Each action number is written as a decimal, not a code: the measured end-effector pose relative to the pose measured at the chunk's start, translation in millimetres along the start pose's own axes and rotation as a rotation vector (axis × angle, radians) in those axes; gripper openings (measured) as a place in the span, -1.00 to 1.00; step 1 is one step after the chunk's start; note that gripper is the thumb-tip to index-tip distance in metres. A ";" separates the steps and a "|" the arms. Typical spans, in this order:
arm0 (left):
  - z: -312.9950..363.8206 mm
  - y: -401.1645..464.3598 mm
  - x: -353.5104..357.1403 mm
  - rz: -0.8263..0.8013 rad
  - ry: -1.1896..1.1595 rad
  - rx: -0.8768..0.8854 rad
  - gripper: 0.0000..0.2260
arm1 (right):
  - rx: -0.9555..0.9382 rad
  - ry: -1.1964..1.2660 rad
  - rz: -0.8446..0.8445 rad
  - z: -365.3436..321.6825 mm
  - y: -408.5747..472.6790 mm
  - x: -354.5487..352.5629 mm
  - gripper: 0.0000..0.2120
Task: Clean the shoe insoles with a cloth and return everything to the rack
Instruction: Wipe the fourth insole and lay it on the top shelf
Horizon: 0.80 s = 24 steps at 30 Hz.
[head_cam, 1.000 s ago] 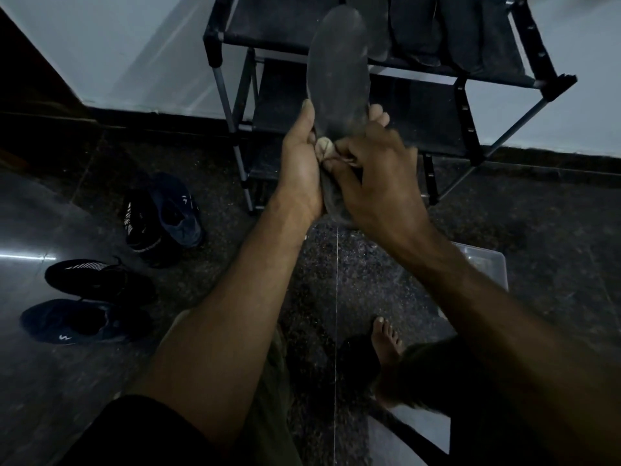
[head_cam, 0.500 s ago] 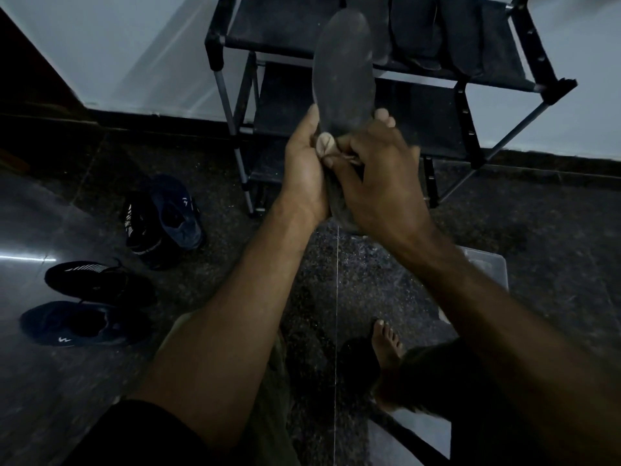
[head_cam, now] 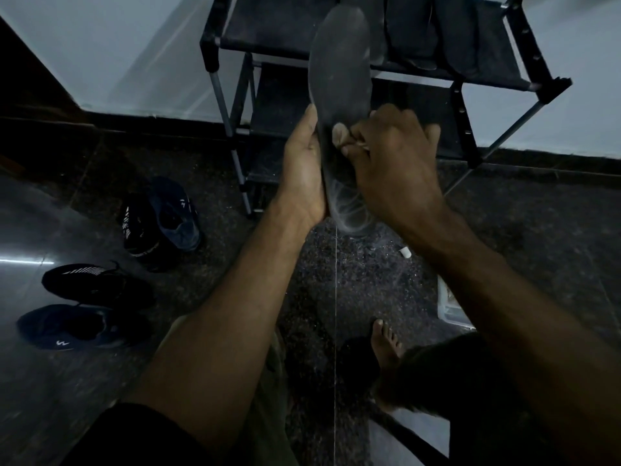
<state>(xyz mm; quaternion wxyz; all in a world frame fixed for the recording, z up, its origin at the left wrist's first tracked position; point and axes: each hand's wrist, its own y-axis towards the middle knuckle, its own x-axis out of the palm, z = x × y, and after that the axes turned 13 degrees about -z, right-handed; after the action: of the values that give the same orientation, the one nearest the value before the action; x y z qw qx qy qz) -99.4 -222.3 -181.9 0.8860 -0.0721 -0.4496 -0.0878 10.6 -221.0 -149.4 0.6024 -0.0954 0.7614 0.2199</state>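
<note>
While held upright, insole (head_cam: 339, 72) between both hands, cloth perhaps hidden.

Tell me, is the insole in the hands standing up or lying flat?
Standing up. The insole points toward the rack, its lower half held by the left hand, while the right hand presses a small cloth on it.

Dim, bluish light throughout. Wall (head_cam: 111, 55) brightest, crossed by slanting shadows. Floor (head_cam: 554, 247) dark, glossy, thin glare streak at left edge. Rack (head_cam: 497, 75) lines bow with wide-angle distortion. Shadows murky, detail soft.
</note>
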 end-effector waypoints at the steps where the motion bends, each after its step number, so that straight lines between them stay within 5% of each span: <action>1: -1.5 0.4 1.7 -0.007 0.007 -0.005 -0.55 | 0.011 -0.006 0.011 1.2 3.0 -1.7 -0.70; 7: -6.0 4.0 8.2 -0.003 0.022 -0.023 -0.60 | 0.100 -0.060 0.077 14.3 44.2 -5.7 -0.58; 15: -0.8 0.0 2.2 0.028 -0.033 0.001 -0.56 | -0.032 -0.025 -0.020 -1.1 -1.4 3.9 -0.80; 20: -7.6 -0.3 11.9 -0.016 -0.001 -0.035 -0.58 | 0.018 0.016 0.037 2.8 24.7 -11.2 -0.68; 24: -6.3 -1.5 15.9 -0.028 -0.014 -0.078 -0.57 | -0.009 0.069 0.014 1.6 38.3 -7.1 -0.78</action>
<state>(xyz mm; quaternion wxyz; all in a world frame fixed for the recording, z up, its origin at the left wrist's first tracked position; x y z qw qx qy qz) -85.6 -226.4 -172.7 0.8780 -0.1009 -0.4531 -0.1172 -1.9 -187.2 -134.5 0.5738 -0.1002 0.7813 0.2243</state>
